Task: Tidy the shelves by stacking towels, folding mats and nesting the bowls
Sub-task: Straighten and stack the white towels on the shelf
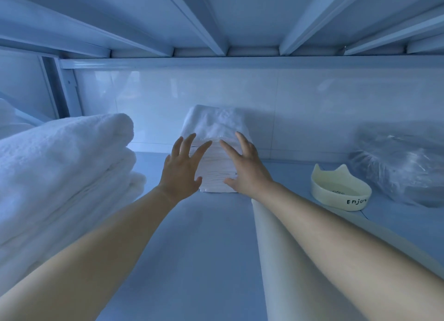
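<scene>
Pale blue shelf (206, 236) under a ribbed upper shelf, backed by a glossy white wall. At the centre, toward 12 o'clock, a small stack of folded white towels (216, 128) stands against the wall. Both hands press on its near face with fingers spread wide, gripping nothing: left hand (180, 167) at its left edge, right hand (245, 167) at its right edge. At 9 o'clock a taller pile of thick white towels (62, 157) reaches the shelf's left edge. A rolled mat (271, 248) lies under the right forearm. At 3 o'clock sits a cream bowl (341, 188) with cat ears, and beyond it a plastic-wrapped bundle (398, 167). Open shelf lies between the forearms.
</scene>
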The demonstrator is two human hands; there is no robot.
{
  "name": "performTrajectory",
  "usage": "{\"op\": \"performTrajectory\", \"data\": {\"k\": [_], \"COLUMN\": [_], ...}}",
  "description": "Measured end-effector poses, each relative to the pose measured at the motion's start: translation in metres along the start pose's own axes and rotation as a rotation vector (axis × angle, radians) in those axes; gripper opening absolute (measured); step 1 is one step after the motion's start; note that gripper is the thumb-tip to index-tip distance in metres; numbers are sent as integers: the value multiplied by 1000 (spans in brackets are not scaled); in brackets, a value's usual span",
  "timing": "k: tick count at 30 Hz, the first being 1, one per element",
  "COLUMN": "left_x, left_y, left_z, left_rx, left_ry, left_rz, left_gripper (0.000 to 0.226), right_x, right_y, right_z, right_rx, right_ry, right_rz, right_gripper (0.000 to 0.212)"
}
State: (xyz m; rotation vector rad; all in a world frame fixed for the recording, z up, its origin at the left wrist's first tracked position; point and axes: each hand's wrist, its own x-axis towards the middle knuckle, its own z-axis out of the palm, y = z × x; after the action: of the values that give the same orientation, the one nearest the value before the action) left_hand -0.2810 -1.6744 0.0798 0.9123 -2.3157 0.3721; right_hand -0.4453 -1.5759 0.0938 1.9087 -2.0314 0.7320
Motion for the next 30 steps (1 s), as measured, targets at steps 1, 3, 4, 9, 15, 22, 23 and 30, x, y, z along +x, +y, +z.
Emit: {"op": "performTrajectory", "data": {"k": [1, 3, 4, 9, 15, 22, 23, 30], "left_x": [2, 5, 7, 7, -2, -6, -6, -4], "left_y": [-2, -4, -4, -1, -2, -7, -5, 6], "left_z": [4, 13, 17, 33, 41, 32, 33, 34], "left_rx": [18, 41, 29, -90, -134, -76, -56, 26], "left_ry": [-7, -8, 0, 94, 107, 88, 96, 138], "left_rz": [5, 14, 20, 43, 97, 87, 92, 97], "left_gripper": [94, 97, 98, 95, 104, 106, 105, 102], "right_x": [2, 6, 7, 8, 0, -4, -4, -2], "right_y": [1, 5, 7, 14, 13, 15, 15, 16], "right_z": [3, 9, 12, 23, 33, 35, 35, 37], "right_rx": [-24, -53, -61, -108, -110, -89, -88, -103], "right_ry": [-22, -52, -61, -67, 21, 96, 97, 118], "right_rz": [6, 14, 15, -4, -27, -25, -24, -35], "right_gripper": [96, 101, 104, 116, 116, 107, 107, 106]}}
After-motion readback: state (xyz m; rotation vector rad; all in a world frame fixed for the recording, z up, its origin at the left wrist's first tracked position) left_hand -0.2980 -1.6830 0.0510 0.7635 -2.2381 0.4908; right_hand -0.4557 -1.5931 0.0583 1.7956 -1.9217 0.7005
